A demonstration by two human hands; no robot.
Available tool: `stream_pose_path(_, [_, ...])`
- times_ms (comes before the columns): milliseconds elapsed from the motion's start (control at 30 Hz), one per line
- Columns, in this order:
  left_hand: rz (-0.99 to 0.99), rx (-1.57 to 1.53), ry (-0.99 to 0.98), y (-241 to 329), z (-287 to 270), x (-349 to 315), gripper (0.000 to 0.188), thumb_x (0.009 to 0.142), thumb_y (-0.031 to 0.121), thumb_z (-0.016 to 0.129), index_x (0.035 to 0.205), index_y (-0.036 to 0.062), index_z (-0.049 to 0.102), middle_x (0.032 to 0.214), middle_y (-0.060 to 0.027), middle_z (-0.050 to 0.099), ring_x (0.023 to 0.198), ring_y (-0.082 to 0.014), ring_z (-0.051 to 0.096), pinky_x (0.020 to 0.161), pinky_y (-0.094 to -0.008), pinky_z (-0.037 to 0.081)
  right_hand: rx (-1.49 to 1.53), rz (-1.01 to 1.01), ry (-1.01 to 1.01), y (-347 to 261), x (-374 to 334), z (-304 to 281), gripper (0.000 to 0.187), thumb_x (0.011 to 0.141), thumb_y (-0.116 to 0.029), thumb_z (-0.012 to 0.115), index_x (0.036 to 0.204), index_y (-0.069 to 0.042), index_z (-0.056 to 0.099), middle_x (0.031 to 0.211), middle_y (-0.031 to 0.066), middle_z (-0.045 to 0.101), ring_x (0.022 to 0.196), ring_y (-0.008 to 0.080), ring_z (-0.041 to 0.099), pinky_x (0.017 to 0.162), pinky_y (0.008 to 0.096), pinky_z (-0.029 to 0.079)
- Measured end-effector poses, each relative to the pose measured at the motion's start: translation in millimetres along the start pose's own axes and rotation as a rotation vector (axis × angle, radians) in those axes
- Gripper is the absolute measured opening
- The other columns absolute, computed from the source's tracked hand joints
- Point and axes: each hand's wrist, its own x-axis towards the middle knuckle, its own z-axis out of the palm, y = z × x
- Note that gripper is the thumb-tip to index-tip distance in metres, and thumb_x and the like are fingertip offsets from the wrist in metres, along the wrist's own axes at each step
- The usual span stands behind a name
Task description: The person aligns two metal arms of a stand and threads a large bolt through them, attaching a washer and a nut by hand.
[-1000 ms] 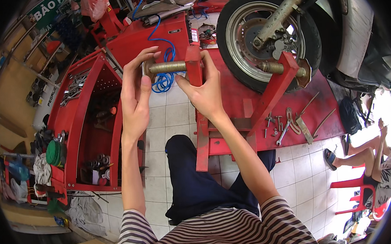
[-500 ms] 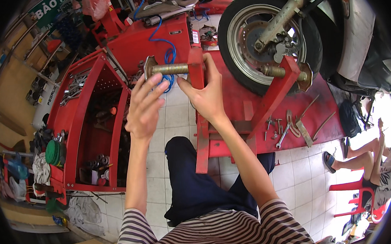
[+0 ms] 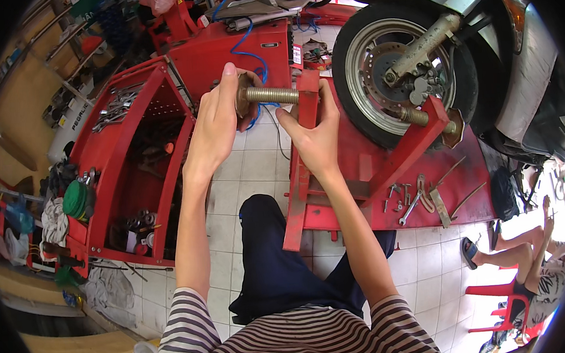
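My left hand is closed around the flat metal knob at the left end of a thick threaded screw. The thumb side points up and the fingers pass behind the knob. This screw runs level into the top of a red steel upright. My right hand grips that upright just below the screw, thumb on its left side and fingers partly hidden behind it. A second red arm carries a matching screw beside the motorbike's front wheel.
Wrenches, pliers and other tools lie on the red lift platform. At left stands a red tool trolley with wrenches on top. A blue hose hangs behind my hands. A person sits at the far right.
My left hand has moved up and right, going from loose fingers in front of the screw to a hold on its knob. My right hand stays on the upright. The view has shifted slightly.
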Motion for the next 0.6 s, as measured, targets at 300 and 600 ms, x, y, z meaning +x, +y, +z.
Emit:
stream_pose_path(300, [0.557,-0.209,-0.037,-16,-2,-6,0.036,0.096,0.002,0.057,0.131,-0.0028,0.048,0.114,-0.0162,0.064,0.117,-0.0226,0.060,0.104,-0.0354,0.045,0.008,-0.007,0.005,1,-1,0,0.033,0.076,-0.005,0.073,0.096,-0.003,0.046,0.069,0.0063,0.059,0.063,0.0089,0.053,0.060,0.0286,0.045])
stream_pose_path(600, [0.594,-0.212,0.007,-21,-20,-27,0.049,0.079,-0.015,0.070,0.124,-0.0056,0.055,0.110,-0.0161,0.070,0.119,-0.0232,0.060,0.108,-0.0378,0.044,0.022,-0.024,0.020,2,0,2,0.032,0.076,-0.005,0.072,0.095,-0.003,0.046,0.067,0.0067,0.058,0.061,0.0098,0.053,0.059,0.0289,0.045])
